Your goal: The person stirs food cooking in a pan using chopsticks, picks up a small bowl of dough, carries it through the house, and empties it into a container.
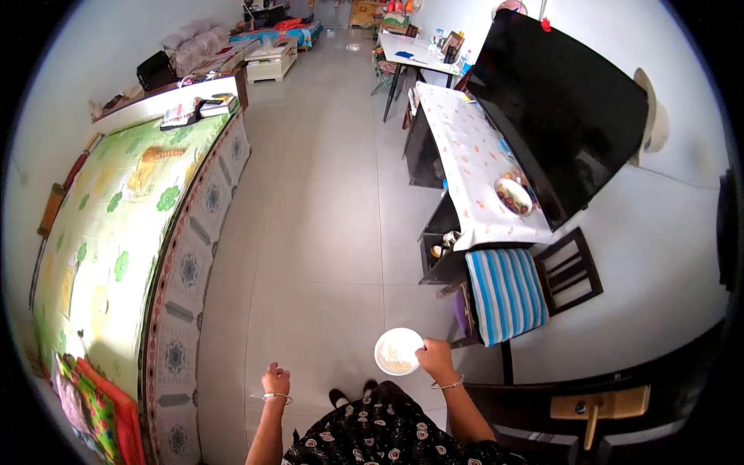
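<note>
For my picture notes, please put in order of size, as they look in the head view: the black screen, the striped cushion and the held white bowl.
1. Black screen
2. Striped cushion
3. White bowl, held in the right hand

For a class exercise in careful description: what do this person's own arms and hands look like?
The left hand and right hand are ungloved, each with a thin, pale bangle at the wrist. The right sleeve is black with pale markings.
</note>
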`<state>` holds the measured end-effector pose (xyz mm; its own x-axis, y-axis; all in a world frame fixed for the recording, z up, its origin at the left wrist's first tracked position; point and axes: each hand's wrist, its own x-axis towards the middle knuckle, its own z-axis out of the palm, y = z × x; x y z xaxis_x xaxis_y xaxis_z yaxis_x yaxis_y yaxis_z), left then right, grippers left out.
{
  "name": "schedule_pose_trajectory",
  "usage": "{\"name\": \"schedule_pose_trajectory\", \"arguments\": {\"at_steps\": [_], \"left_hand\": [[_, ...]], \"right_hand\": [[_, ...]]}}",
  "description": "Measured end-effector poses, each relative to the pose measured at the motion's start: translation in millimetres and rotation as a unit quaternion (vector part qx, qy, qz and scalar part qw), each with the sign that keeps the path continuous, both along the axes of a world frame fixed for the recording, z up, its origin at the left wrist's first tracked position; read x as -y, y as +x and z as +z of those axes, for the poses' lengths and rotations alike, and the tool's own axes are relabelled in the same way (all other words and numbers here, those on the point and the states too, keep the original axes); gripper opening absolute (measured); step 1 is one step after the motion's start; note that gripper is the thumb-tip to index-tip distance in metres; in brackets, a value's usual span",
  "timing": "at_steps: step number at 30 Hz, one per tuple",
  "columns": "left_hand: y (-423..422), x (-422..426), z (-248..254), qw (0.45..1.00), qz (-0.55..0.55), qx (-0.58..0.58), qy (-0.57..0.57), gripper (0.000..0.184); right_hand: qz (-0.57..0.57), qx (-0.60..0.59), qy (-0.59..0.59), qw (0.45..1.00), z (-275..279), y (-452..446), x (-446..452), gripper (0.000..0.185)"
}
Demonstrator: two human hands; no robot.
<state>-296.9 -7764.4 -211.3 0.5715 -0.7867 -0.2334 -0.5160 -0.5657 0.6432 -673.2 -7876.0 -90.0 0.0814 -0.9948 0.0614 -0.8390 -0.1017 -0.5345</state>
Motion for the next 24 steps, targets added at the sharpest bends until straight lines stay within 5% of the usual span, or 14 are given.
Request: {"name": "schedule_pose_trajectory", "arguments": {"at_steps": [6,12,24], "left_hand": [[3.8,124.6,7.8,0.997,-0.007,-0.067,-0.046,0.044],[44.5,213.1,-25.8,0.996,-0.008,0.053,0.068,0.044],[104.9,375.5,-82.2,0.979,0.076,-0.036,0.185,0.042]], "right_hand": [[0.031,-0.019,-0.012,0.999,-27.4,21.7,110.0,0.019],[0.042,0.02,0.005,0.999,-28.5,45.2,245.7,0.019],[0.067,-0.029,0.074,0.995,-27.5,109.4,492.1,0.02]]}}
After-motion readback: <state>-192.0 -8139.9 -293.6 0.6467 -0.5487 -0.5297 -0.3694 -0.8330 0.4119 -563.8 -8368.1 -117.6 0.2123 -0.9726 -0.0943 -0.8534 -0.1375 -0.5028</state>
